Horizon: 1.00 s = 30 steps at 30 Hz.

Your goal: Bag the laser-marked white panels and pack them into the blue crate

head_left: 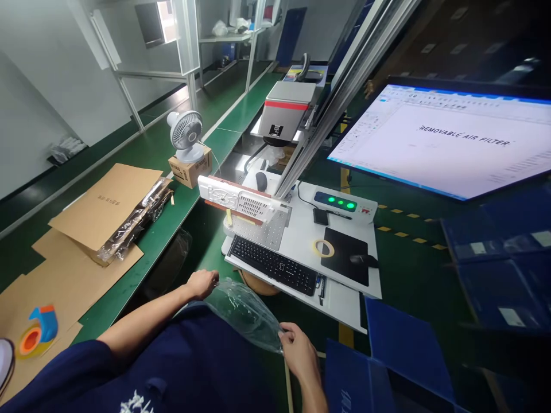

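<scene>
A clear plastic bag (247,312) is stretched between my two hands, low in front of my body. My left hand (203,283) is closed on its left end, fingers curled in. At the bag's right end, my right hand (297,347) pinches the edge between thumb and fingers. Just beyond the bag lies a black keyboard (273,265) on a white shelf. Above it a white panel (235,198) with slots and a round pattern rests on a perforated metal plate (275,229), under the grey and red head of a machine (286,109).
Cardboard sheets (107,206) and a tape dispenser (43,330) lie on the green bench at left, with a white fan (186,135) on a small box. A monitor (456,137) stands right. A tape roll (323,248) and mouse (364,260) sit right of the keyboard; blue boxes (404,338) stand lower right.
</scene>
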Motion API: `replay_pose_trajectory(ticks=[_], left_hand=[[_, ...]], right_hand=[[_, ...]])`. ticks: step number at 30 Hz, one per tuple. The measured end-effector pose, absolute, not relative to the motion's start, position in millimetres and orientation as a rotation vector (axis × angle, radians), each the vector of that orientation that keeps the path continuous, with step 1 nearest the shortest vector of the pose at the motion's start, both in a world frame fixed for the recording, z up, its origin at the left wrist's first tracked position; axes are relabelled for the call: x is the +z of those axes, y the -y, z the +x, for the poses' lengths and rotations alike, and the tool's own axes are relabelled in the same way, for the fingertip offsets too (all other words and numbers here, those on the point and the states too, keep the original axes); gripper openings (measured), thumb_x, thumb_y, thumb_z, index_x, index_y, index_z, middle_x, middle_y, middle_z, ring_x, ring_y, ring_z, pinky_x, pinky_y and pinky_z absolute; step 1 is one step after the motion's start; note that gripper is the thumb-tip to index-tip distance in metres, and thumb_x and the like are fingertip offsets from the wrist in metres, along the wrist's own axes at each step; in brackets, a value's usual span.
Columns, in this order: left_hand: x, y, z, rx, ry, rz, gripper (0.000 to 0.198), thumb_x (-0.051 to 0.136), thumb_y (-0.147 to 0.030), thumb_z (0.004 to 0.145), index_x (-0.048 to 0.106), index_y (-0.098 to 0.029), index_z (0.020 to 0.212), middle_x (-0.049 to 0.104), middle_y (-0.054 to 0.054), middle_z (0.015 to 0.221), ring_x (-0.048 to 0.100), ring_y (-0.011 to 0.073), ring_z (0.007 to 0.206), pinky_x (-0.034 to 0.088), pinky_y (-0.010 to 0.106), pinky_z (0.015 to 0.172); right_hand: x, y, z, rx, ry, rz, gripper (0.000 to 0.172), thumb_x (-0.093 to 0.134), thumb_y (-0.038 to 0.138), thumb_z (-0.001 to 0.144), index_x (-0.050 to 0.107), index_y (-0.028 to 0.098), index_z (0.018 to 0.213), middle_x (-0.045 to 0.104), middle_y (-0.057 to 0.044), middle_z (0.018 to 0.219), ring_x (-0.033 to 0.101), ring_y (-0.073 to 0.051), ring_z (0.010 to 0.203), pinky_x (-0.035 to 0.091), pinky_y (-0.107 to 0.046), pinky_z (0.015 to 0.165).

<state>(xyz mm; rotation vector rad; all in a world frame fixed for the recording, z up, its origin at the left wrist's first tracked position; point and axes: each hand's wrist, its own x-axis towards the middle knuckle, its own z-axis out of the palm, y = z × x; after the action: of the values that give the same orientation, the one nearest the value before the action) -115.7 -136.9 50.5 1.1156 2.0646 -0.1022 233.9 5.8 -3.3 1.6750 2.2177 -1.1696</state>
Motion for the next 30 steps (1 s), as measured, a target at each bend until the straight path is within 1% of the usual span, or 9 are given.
replay_pose_trajectory(ticks=[3, 7, 12, 15, 18, 22, 25, 27, 30], left_hand=[[57, 133, -109, -0.091, -2.093, 1.097, 0.03, 0.055, -0.042, 0.109, 0.077, -0.029, 0.126, 0.083, 0.016, 0.118, 0.081, 0.0363, 0.111, 0.061, 0.043, 0.09], [60, 131, -100, -0.053, -2.121, 1.077, 0.031, 0.055, -0.048, 0.109, 0.075, -0.033, 0.127, 0.084, 0.012, 0.117, 0.08, 0.0338, 0.112, 0.061, 0.042, 0.094], [47, 153, -103, -0.086, -2.156, 0.945, 0.027, 0.056, -0.039, 0.108, 0.077, -0.03, 0.122, 0.084, 0.014, 0.118, 0.081, 0.0344, 0.111, 0.061, 0.041, 0.09], [37, 173, -108, -0.068, -2.166, 0.886, 0.029, 0.056, -0.037, 0.107, 0.078, -0.03, 0.124, 0.083, 0.015, 0.121, 0.08, 0.0357, 0.117, 0.061, 0.042, 0.093], [26, 183, -115, -0.038, -2.165, 0.85, 0.03, 0.056, -0.036, 0.106, 0.078, -0.03, 0.126, 0.083, 0.014, 0.123, 0.078, 0.0361, 0.121, 0.06, 0.043, 0.096], [8, 173, -137, 0.0, -2.115, 0.847, 0.029, 0.058, -0.038, 0.105, 0.079, -0.03, 0.124, 0.084, 0.013, 0.118, 0.078, 0.0371, 0.12, 0.06, 0.044, 0.097], [-8, 154, -166, 0.044, -2.059, 0.87, 0.03, 0.059, -0.038, 0.104, 0.079, -0.031, 0.126, 0.084, 0.013, 0.116, 0.078, 0.0375, 0.121, 0.059, 0.044, 0.097], [-18, 139, -191, 0.069, -2.003, 0.89, 0.03, 0.063, -0.039, 0.103, 0.078, -0.03, 0.127, 0.084, 0.012, 0.113, 0.078, 0.0364, 0.118, 0.059, 0.042, 0.094], [-33, 113, -242, 0.203, -1.876, 0.911, 0.036, 0.075, -0.049, 0.096, 0.078, -0.028, 0.124, 0.084, 0.009, 0.104, 0.08, 0.0319, 0.103, 0.059, 0.037, 0.089]], right_hand=[[4, -13, 234, -1.123, -2.314, 1.637, 0.028, 0.055, 0.04, 0.088, 0.078, 0.03, 0.1, 0.081, -0.01, 0.1, 0.078, -0.033, 0.095, 0.054, -0.042, 0.076], [13, -27, 221, -1.247, -2.374, 1.599, 0.04, 0.052, 0.052, 0.092, 0.08, 0.029, 0.108, 0.079, -0.011, 0.105, 0.076, -0.031, 0.094, 0.054, -0.041, 0.079], [2, -33, 205, -1.242, -2.321, 1.638, 0.03, 0.059, 0.051, 0.086, 0.078, 0.028, 0.089, 0.076, -0.009, 0.094, 0.072, -0.03, 0.091, 0.048, -0.038, 0.077], [-9, -32, 202, -1.304, -2.366, 1.631, 0.038, 0.057, 0.061, 0.085, 0.077, 0.029, 0.089, 0.073, -0.009, 0.089, 0.069, -0.029, 0.084, 0.046, -0.038, 0.073], [-17, -31, 194, -1.403, -2.35, 1.623, 0.044, 0.059, 0.066, 0.08, 0.078, 0.027, 0.088, 0.072, -0.009, 0.085, 0.068, -0.029, 0.078, 0.049, -0.04, 0.074], [-20, -38, 166, -1.512, -2.365, 1.722, 0.053, 0.064, 0.073, 0.083, 0.082, 0.025, 0.094, 0.073, -0.008, 0.087, 0.068, -0.026, 0.075, 0.054, -0.04, 0.077], [-23, -47, 135, -1.628, -2.245, 1.737, 0.062, 0.074, 0.081, 0.075, 0.082, 0.022, 0.094, 0.071, -0.006, 0.082, 0.065, -0.024, 0.071, 0.054, -0.037, 0.071], [-25, -56, 113, -1.682, -2.148, 1.73, 0.068, 0.078, 0.085, 0.069, 0.081, 0.021, 0.093, 0.068, -0.004, 0.076, 0.063, -0.023, 0.068, 0.052, -0.036, 0.066], [-26, -75, 79, -1.67, -2.099, 1.717, 0.07, 0.079, 0.088, 0.069, 0.081, 0.021, 0.092, 0.063, 0.0, 0.071, 0.059, -0.021, 0.066, 0.049, -0.034, 0.064]])
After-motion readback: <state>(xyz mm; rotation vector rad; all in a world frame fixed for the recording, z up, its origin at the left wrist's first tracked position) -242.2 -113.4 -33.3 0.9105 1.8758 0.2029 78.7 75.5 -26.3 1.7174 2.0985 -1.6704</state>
